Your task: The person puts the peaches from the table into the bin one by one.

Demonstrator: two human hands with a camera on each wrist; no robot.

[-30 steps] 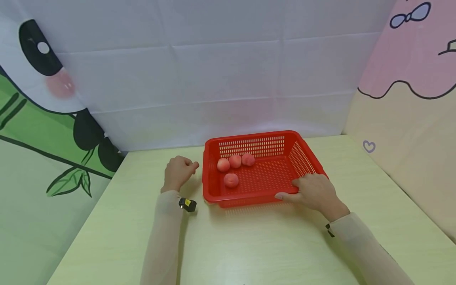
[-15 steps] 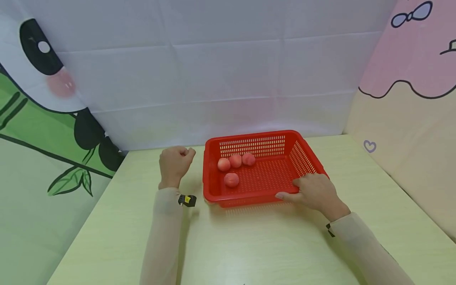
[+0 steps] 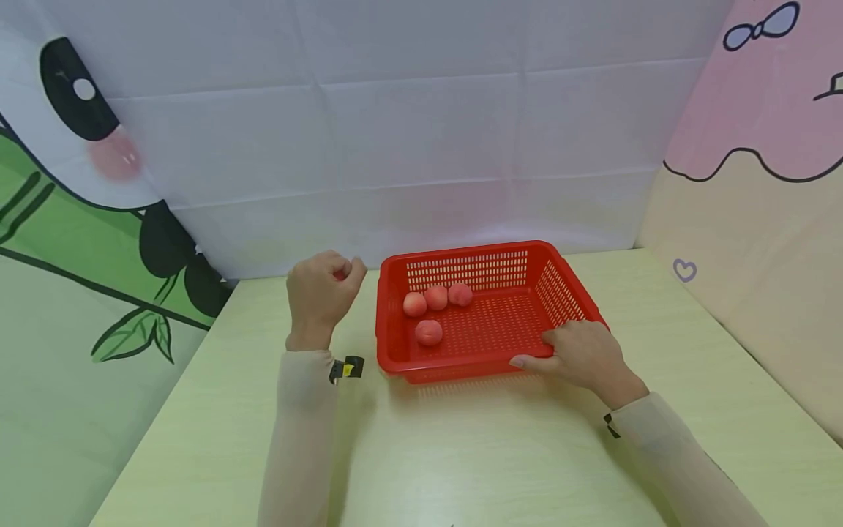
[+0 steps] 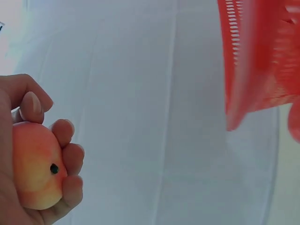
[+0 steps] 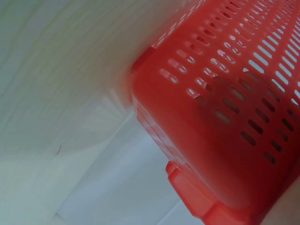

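Observation:
My left hand point(image 3: 321, 296) is raised beside the left end of a red plastic basket point(image 3: 487, 360). Its fingers curl round a yellow-red peach point(image 4: 35, 164) with a dark spot, plain in the left wrist view and mostly hidden from the head view. At the basket's near right corner, my right hand point(image 3: 582, 359) grips the rim, its thumb along the outside. Inside the basket, several peaches sit toward the left: three in a row, including one peach point(image 3: 436, 297), and a separate peach point(image 3: 429, 333) nearer the front.
The basket stands on a pale wooden table point(image 3: 421, 454), near a white cloth backdrop point(image 3: 421, 146). A cartoon-printed cloth point(image 3: 744, 241) hangs at the right, another at the left. The right wrist view shows the basket's slotted wall up close.
My left hand has risen and shifted slightly left, turning at the wrist so its curled fingers point upward. The right hand and the basket stay where they were.

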